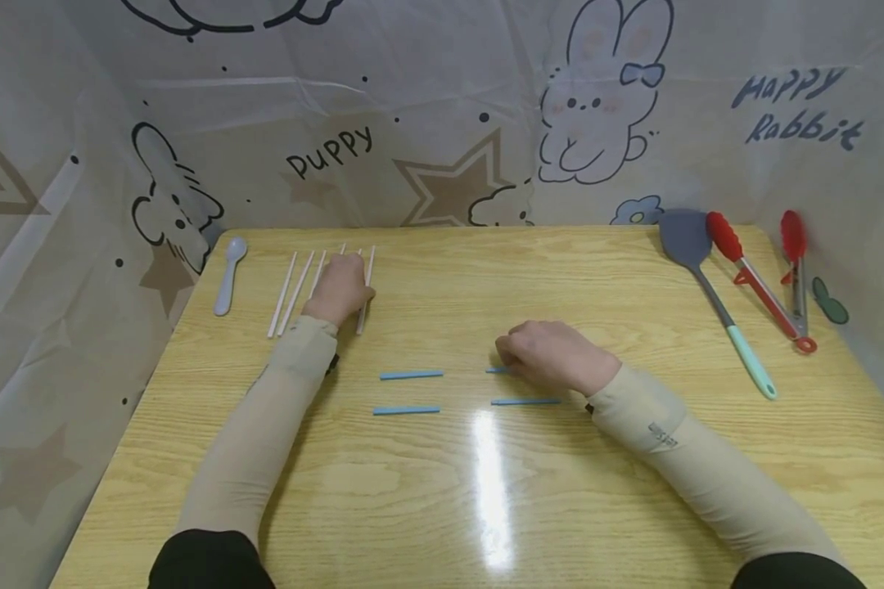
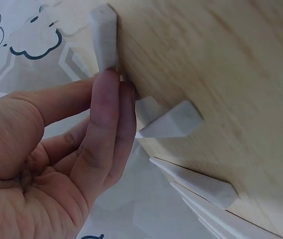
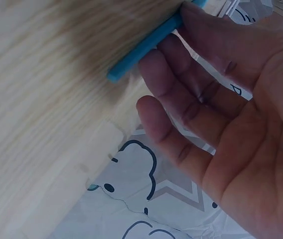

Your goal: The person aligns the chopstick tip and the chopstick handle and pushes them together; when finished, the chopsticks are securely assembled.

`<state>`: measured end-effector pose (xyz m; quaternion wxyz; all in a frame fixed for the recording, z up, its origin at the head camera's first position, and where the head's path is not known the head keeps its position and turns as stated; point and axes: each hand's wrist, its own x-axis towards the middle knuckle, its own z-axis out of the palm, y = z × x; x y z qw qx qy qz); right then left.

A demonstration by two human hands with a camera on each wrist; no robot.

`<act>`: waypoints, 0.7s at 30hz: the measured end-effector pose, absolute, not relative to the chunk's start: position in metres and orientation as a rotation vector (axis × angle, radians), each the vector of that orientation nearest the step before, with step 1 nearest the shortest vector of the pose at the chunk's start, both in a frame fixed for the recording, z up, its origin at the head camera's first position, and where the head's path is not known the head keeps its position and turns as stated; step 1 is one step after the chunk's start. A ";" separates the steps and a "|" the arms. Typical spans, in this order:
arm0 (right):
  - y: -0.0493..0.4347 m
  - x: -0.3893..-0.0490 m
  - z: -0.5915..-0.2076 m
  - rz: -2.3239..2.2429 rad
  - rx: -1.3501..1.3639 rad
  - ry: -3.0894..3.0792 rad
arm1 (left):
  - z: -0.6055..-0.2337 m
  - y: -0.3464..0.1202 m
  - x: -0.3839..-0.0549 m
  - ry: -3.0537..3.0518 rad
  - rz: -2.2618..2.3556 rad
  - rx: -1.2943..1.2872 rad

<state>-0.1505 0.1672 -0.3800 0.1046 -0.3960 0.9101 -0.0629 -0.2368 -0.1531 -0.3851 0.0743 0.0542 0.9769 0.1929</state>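
Note:
My left hand [image 1: 339, 286] reaches over a row of several thin white sticks [image 1: 286, 294] at the back left of the table. In the left wrist view its thumb and fingertips pinch the end of one white stick [image 2: 104, 40]; other white sticks [image 2: 196, 181] lie beside it. My right hand [image 1: 556, 353] is right of the table's middle, pinching a short blue stick [image 3: 144, 50] between thumb and fingers. That stick is partly hidden under the hand in the head view. Another blue stick [image 1: 526, 402] lies just in front, and a pair of blue sticks [image 1: 411, 375] lies to the left.
A pale spoon [image 1: 228, 278] lies at the back left corner. On the right are a grey spatula [image 1: 710, 294] with a mint handle and red-tipped tongs [image 1: 762, 298]. Printed cloth [image 1: 427, 98] stands behind and beside the wooden table [image 1: 597, 507].

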 end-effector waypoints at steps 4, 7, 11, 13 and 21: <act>0.167 -0.150 -0.381 -0.177 -1.166 2.687 | -0.384 -0.152 -0.235 2.918 0.595 0.151; 0.167 -0.149 -0.381 -0.174 -1.167 2.688 | -0.384 -0.151 -0.234 2.909 0.599 0.145; 0.167 -0.149 -0.381 -0.174 -1.177 2.688 | -0.383 -0.150 -0.232 2.904 0.604 0.145; 0.167 -0.148 -0.382 -0.179 -1.181 2.692 | -0.383 -0.150 -0.232 2.906 0.606 0.149; 0.167 -0.147 -0.382 -0.184 -1.163 2.702 | -0.384 -0.151 -0.232 2.919 0.610 0.165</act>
